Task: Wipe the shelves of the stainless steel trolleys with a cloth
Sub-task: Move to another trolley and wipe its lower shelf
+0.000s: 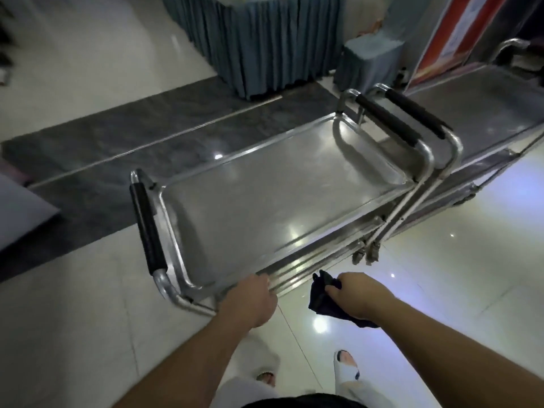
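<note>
The left hand (250,298) gripped the near rim of the nearer trolley (282,189), fingers curled over the edge close to its left corner. The right hand (357,295) held a dark cloth (319,298) bunched between fingers and thumb, hanging in the air just off the trolley's near edge and not yet on any shelf. The top shelf lay bare and reflective, with lower shelves visible only as thin strips beneath the near rim.

The likeliest trouble, as I judged it, was the trolley rolling: it stood on castors (365,254) on a glossy tiled floor (441,275), so a firm wiping stroke away from the body could push it toward the far side unless the left hand kept hold. A second trolley (485,113) stood touching or nearly touching the first at the right end, their black-padded handles (391,119) side by side, so a shove to the right could knock the two together. The loosely bunched cloth could also slip or wipe with only a small patch if not spread out. Reaching the lower shelves would mean bending in dim light, where missed areas would be hard to see.

Farther off stood a counter draped in blue-grey pleated fabric (259,39), a smaller covered stool (371,63) right of it, and a red and white sign (459,39) at the far right. A dark stone strip (117,136) crossed the pale tiles on the left.
</note>
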`<state>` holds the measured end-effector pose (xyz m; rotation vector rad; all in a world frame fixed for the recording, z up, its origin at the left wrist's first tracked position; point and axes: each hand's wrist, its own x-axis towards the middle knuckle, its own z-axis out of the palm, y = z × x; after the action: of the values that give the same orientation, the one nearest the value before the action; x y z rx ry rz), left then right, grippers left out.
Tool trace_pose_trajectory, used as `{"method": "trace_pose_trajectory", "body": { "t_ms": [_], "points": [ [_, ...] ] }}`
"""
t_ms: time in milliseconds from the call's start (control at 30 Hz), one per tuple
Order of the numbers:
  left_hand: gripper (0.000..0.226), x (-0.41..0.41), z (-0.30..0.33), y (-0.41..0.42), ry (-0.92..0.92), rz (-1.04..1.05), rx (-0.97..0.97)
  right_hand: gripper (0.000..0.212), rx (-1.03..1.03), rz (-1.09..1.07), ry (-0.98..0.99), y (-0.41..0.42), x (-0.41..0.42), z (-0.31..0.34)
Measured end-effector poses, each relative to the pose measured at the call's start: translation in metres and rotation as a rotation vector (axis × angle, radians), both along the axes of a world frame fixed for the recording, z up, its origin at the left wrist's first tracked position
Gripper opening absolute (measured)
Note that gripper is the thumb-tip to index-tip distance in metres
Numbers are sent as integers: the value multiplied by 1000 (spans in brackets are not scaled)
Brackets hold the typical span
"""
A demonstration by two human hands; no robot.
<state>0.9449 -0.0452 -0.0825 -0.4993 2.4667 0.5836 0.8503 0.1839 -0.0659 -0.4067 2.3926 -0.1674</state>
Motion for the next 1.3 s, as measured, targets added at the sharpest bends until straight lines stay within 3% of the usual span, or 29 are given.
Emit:
{"method": "trace_pose_trajectory", "body": {
  "t_ms": [300, 567, 1100, 1300],
  "points": [
    [41, 63, -7, 45, -7, 490, 63, 37, 31, 387, -137, -9, -35, -15],
    [48, 119, -62, 34, -52, 673, 103, 38, 53, 491, -165, -55, -12, -58],
    [41, 138, -269, -68, 192, 928, 53, 38, -180, 448, -70, -164, 13, -256],
    [58, 116, -345, -86, 407, 1023, -54, 41, -288, 531, 16, -193, -20, -328]
  ]
}}
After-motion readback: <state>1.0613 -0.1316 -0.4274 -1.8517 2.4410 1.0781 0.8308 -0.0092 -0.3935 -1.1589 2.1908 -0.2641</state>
